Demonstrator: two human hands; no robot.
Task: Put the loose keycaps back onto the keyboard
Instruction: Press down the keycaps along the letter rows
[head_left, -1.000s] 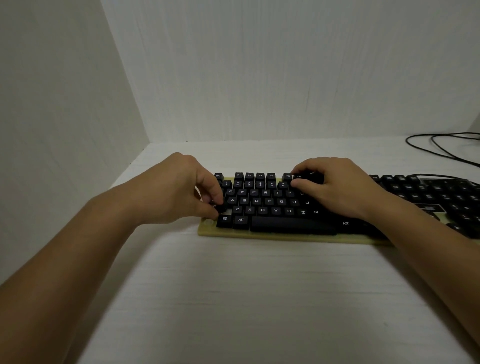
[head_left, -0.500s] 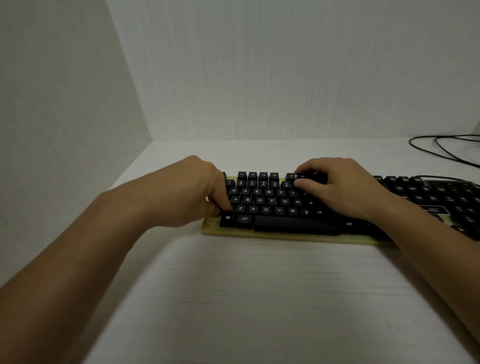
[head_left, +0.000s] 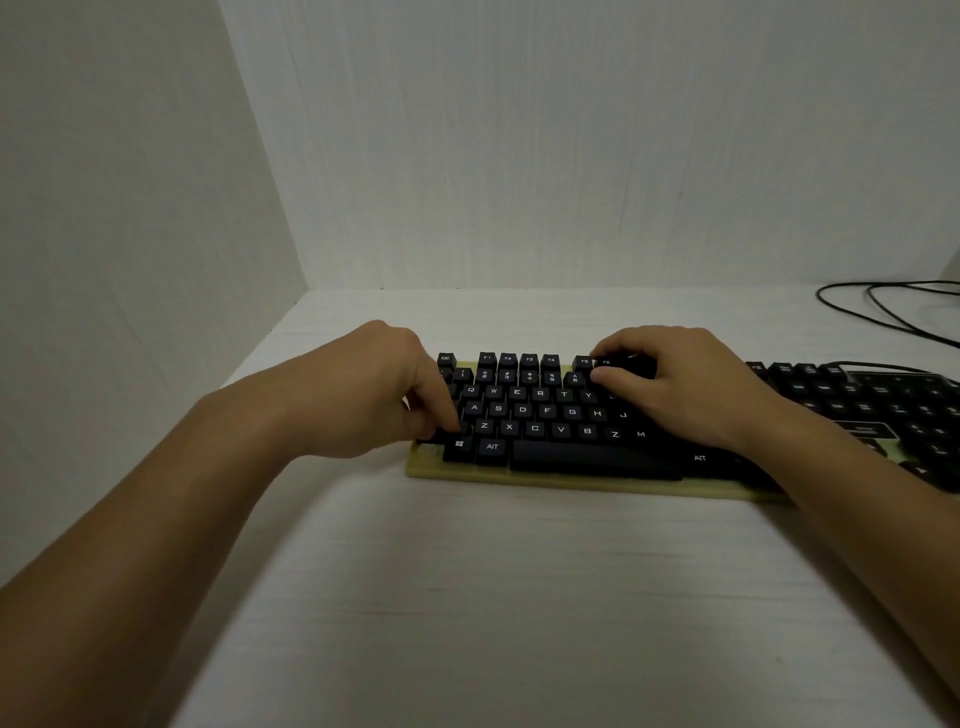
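Nearest me, short of both sets of fingers, the white table (head_left: 519, 597) lay under the two forearms. The keyboard (head_left: 571, 480) sat on it, its pale front edge just nearer than the left thumb (head_left: 448, 410). The space bar (head_left: 592, 460) lay between the two thumbs and a little nearer. The left hand (head_left: 363, 400) was curled, thumb and forefinger closed on a dark keycap (head_left: 435, 436). It sat under the thumb tip at the keyboard's left edge, just beside the Windows key (head_left: 459, 444). The right hand (head_left: 685, 389) arched over the top rows, fingers bent. I could not tell whether they held anything. Beyond and to the right of those fingertips, black cables (head_left: 883, 312) looped before the wall (head_left: 571, 156).
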